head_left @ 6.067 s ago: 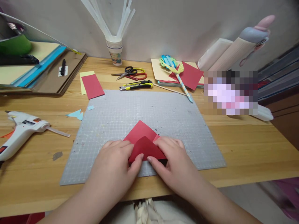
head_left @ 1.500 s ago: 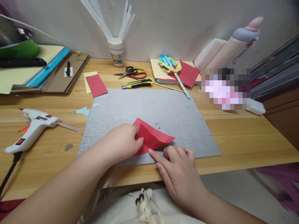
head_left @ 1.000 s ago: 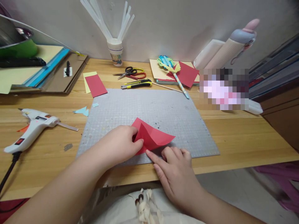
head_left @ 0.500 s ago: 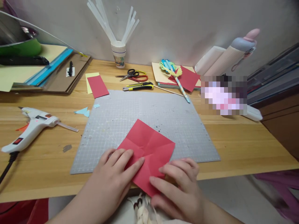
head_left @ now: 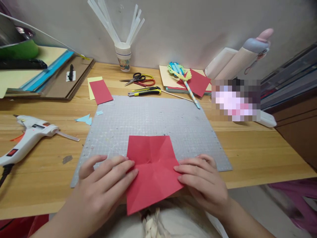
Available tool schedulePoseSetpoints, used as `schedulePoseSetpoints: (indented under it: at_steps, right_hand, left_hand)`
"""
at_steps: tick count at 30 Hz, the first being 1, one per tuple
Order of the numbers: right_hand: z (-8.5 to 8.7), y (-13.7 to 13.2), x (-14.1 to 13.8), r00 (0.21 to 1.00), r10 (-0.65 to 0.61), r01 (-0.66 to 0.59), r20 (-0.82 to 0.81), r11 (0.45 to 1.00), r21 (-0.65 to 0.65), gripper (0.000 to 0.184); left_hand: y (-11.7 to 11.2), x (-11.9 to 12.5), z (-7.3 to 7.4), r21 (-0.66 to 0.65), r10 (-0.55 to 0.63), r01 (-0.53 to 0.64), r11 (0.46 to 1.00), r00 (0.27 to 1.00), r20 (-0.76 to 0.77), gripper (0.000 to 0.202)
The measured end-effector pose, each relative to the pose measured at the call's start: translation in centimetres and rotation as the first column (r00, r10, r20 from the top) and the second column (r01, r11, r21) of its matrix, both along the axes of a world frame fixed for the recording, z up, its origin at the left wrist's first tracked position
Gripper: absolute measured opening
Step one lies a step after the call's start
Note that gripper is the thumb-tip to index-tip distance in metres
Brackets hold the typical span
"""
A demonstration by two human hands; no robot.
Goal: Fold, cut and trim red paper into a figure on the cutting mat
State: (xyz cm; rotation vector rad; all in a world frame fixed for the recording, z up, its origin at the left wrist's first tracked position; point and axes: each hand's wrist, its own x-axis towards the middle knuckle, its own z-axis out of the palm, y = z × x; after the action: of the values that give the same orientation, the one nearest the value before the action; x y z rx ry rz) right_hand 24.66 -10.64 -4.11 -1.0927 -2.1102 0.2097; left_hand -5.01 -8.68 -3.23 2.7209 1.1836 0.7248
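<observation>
A creased square of red paper [head_left: 153,168] lies over the near edge of the grey cutting mat [head_left: 148,115], its front corner hanging past the table edge. My left hand [head_left: 104,181] grips its left side, fingertips on top and the thumb hidden. On the opposite side, my right hand [head_left: 204,180] pinches the right edge between fingers above and a thumb I cannot see. Fold lines cross near the paper's middle.
To the left lies a white glue gun [head_left: 32,134]. Behind the mat are scissors [head_left: 137,78], a yellow-black utility knife [head_left: 145,92], red and yellow paper pieces [head_left: 101,92], a paper flower [head_left: 184,81] and a cup [head_left: 123,58] holding glue sticks.
The red paper has turned so that one side now faces the wall squarely. My right hand has moved up to its right edge, and my left hand has shifted left.
</observation>
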Motion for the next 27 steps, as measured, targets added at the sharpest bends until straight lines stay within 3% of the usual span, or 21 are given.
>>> schedulePoseSetpoints:
  at_steps: [3, 6, 9, 15, 22, 27]
  right_hand:
    - [0.2, 1.5, 0.4, 0.998, -0.032, 0.032, 0.046, 0.999, 0.020, 0.026]
    - [0.2, 2.6, -0.2, 0.989, -0.076, 0.078, 0.128, 0.997, -0.010, 0.024]
    - [0.0, 2.8, -0.9, 0.968, -0.135, 0.154, 0.214, 0.986, -0.071, 0.024]
    - [0.2, 1.6, -1.6, 0.966, 0.058, -0.016, 0.252, 0.986, -0.163, 0.024]
    - [0.1, 1.8, -1.6, 0.987, 0.041, -0.015, 0.154, 0.986, -0.169, 0.026]
    - [0.1, 2.0, -2.0, 0.992, 0.015, 0.011, 0.122, 0.979, -0.202, 0.026]
  left_hand:
    - [-0.3, 0.0, 0.1, 0.054, -0.096, 0.096, 0.994, 0.995, -0.008, 0.032]
    - [-0.1, 1.1, -0.1, 0.037, -0.107, 0.108, 0.993, 0.994, -0.030, 0.022]
    - [0.3, 2.1, -0.3, 0.037, -0.126, 0.129, 0.991, 0.988, -0.091, 0.026]
    - [0.8, 2.8, 0.2, 0.112, -0.166, 0.174, 0.978, 0.983, -0.076, 0.025]
    - [1.6, 3.4, 0.2, -0.061, -0.044, 0.040, 0.997, 0.996, -0.074, 0.027]
    - [2.1, 3.8, 0.7, -0.271, -0.050, 0.035, 0.962, 0.998, -0.049, 0.029]
